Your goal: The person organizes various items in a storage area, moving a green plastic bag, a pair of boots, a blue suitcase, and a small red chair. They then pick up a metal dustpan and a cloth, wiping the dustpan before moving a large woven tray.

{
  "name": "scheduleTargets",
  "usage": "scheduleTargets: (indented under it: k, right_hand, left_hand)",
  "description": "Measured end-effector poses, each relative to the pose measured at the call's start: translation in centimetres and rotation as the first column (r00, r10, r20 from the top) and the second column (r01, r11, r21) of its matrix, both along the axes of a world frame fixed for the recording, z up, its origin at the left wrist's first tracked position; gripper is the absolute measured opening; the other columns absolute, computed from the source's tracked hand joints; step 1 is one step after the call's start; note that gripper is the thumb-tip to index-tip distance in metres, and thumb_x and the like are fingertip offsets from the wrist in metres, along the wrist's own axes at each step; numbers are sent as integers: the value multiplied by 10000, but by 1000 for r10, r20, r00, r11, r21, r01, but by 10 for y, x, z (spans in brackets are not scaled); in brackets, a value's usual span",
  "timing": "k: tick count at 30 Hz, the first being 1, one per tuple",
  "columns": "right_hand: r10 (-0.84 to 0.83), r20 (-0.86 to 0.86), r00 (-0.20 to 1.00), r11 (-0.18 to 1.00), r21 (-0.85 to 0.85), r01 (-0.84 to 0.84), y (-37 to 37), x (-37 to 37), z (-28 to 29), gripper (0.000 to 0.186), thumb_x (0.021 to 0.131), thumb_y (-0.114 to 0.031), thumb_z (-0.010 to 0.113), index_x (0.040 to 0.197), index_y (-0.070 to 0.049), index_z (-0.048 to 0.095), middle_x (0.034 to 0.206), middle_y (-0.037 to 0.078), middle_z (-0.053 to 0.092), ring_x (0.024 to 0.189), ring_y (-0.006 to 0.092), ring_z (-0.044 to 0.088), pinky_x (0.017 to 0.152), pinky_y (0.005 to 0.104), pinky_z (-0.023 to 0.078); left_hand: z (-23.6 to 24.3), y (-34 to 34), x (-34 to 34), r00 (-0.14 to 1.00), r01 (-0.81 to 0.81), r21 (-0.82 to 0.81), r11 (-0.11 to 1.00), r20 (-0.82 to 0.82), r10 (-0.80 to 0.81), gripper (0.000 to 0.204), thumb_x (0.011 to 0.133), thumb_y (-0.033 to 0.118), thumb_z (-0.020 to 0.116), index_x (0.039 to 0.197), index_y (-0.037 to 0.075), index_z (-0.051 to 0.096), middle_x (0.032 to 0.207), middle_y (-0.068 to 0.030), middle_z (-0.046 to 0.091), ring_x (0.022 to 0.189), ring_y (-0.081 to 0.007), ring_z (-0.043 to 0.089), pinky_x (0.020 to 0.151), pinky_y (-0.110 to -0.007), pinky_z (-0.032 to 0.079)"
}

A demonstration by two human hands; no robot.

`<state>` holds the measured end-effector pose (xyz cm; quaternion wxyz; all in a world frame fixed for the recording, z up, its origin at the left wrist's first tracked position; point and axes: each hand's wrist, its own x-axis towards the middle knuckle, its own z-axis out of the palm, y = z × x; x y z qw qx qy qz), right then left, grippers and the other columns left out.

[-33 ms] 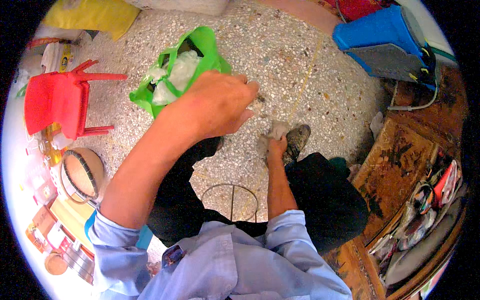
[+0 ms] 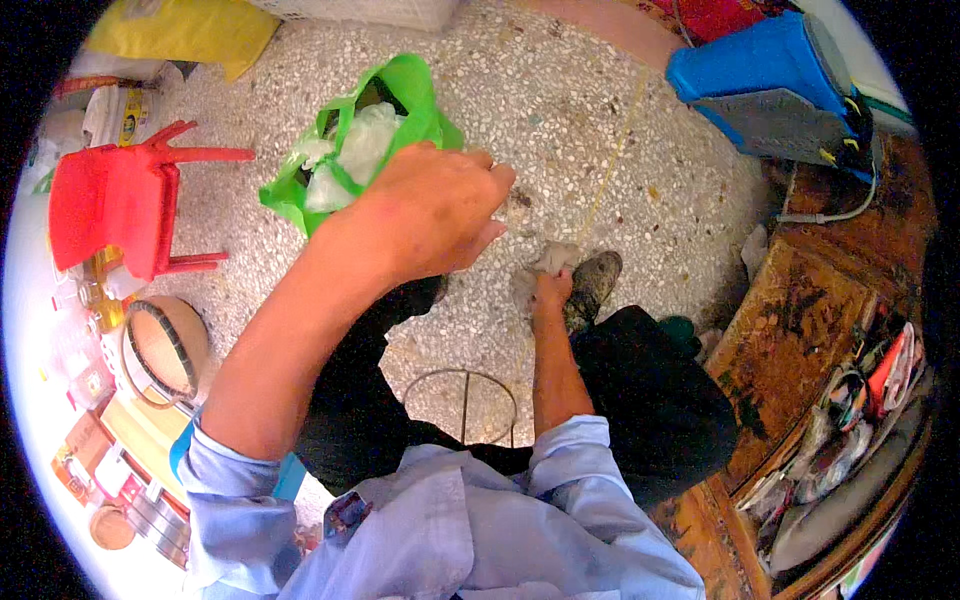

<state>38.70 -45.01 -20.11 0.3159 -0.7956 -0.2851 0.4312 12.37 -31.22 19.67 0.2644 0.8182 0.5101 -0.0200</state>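
My left hand is raised in front of me, its back toward the view and its fingers curled under. Whatever it may hold is hidden. Behind it on the speckled floor stands a green bag with crumpled clear plastic inside; hand and bag overlap in the picture, and I cannot tell if they touch. Low down by my right shoe, my right hand grips a greyish-beige cloth that hangs close to the floor.
A red plastic chair and a round woven basket are at the left. To the right are a blue bin and worn wooden furniture with assorted items on it. A metal ring frame lies between my legs.
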Motion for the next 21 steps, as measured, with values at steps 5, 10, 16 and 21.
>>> scheduleTargets:
  k: [5,10,16,21]
  right_hand:
    - [42,-288,957,994,-83,-68,65,-48,47,258,784,-46,576,1041,-33,584,833,43,621,678,197,576,555,338,456]
    - [8,-389,921,1000,12,-4,86,-36,89,306,784,-57,566,1090,-72,569,886,26,627,711,177,594,530,310,443]
    - [97,-298,950,988,-86,-128,18,0,59,355,770,-46,576,1124,-74,557,956,29,633,777,175,595,582,313,461]
    - [354,-102,930,902,-227,-368,-63,16,-15,391,762,-47,578,1153,-40,549,962,55,640,749,194,606,607,323,480]
  left_hand:
    - [-9,-7,-15,996,-61,-34,998,-60,58,374,816,277,631,1056,9,530,953,-177,616,886,-369,618,751,-467,497]
    - [-14,-2,-12,996,-60,5,998,-68,61,390,811,273,631,1085,10,542,964,-176,621,885,-366,619,754,-464,501]
    - [-14,1,-10,996,-40,11,999,-77,41,389,813,271,623,1093,11,550,971,-180,629,920,-361,619,777,-466,502]
    - [-11,2,-6,994,-41,14,999,-104,43,347,793,250,630,1034,4,588,954,-188,647,875,-365,638,740,-470,518]
